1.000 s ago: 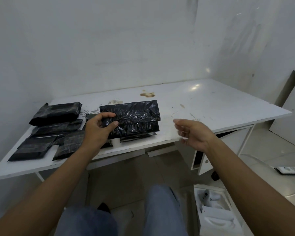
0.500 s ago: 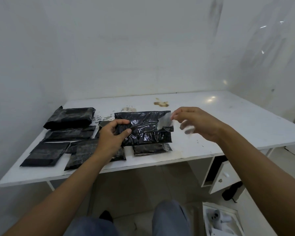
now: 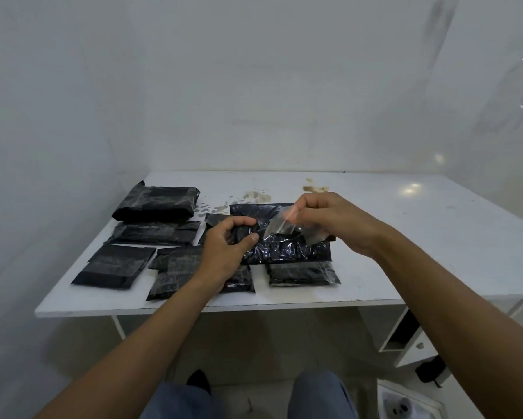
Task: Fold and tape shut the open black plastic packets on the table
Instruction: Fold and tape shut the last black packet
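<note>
Right grip (image 3: 332, 222), pinching a tape strip (image 3: 279, 226), has moved over the packet (image 3: 287, 252) the left grip (image 3: 224, 252) still clutches.

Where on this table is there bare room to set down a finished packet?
The right half of the table is bare, from the packet under the right hand, which pinches clear tape, out to the right edge. A narrower strip runs along the wall behind the brown stain. The left half is crowded with black packets around the left hand.
</note>
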